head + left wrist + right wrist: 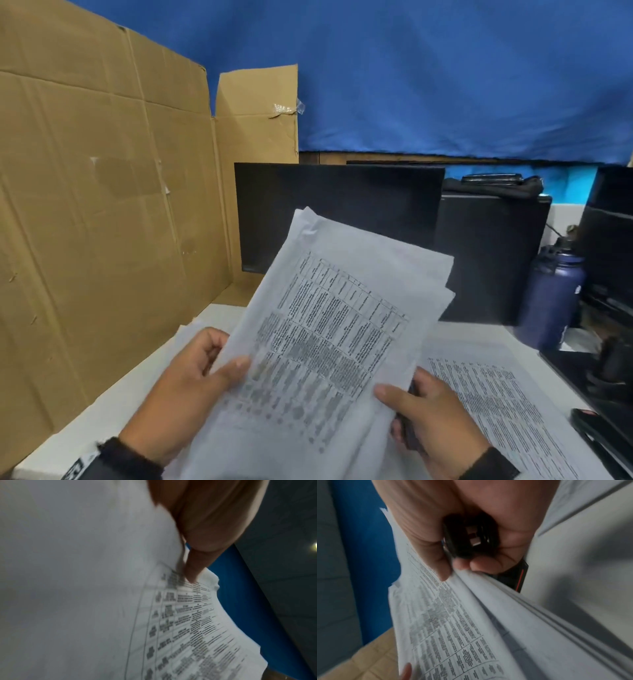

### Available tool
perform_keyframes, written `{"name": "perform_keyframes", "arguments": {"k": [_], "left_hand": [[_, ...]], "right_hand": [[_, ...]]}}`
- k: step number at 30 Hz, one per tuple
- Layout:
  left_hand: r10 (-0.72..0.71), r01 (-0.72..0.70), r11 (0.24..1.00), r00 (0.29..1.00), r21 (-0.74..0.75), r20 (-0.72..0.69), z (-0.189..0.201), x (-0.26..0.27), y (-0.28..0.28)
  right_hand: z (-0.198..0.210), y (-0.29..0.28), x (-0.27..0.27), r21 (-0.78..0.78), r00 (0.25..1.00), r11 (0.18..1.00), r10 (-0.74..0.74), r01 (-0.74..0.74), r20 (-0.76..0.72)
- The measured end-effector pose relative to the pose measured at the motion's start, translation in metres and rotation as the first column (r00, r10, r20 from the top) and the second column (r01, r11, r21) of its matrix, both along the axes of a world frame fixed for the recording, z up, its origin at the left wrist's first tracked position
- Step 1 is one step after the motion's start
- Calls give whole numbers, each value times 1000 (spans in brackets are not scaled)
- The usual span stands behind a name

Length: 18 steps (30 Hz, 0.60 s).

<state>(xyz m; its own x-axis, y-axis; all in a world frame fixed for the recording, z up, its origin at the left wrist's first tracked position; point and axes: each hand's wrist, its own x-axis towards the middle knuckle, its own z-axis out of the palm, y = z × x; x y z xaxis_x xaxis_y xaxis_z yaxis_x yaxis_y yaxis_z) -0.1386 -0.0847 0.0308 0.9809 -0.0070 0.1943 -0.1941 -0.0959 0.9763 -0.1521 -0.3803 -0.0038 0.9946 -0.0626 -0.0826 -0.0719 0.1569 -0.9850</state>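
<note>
Left hand [191, 380] and right hand [435, 418] each pinch the sheaf of printed papers [329, 329], raised above the white table [99, 421]; the right also clasps a black object [469, 539] (possibly a stapler).

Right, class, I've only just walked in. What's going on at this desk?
A person holds a stack of papers up over the desk with both hands. The left hand grips its left edge, thumb on top. The right hand pinches the lower right edge while also holding a black tool, perhaps a stapler, in its palm. Another printed sheet lies on the desk, near a dark bottle.
</note>
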Motion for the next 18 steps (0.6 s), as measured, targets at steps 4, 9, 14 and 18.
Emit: {"name": "perform_keyframes", "arguments": {"k": [4, 9, 14, 18], "left_hand": [[-168, 169, 981, 986, 100, -17, -2, 3, -4], [-194, 148, 958, 965, 244, 176, 33, -4, -38], [-161, 164, 986, 979, -15, 126, 39, -10, -68], [-112, 111, 985, 994, -128, 2, 23, -16, -86]], "right_hand": [[14, -19, -17, -227, 998, 974, -17, 28, 52], [34, -45, -37, -334, 1000, 943, -9, 12, 11], [49, -65, -51, -365, 997, 931, 18, 9, 70], [50, -71, -64, -337, 991, 938, -41, 82, 127]]}}
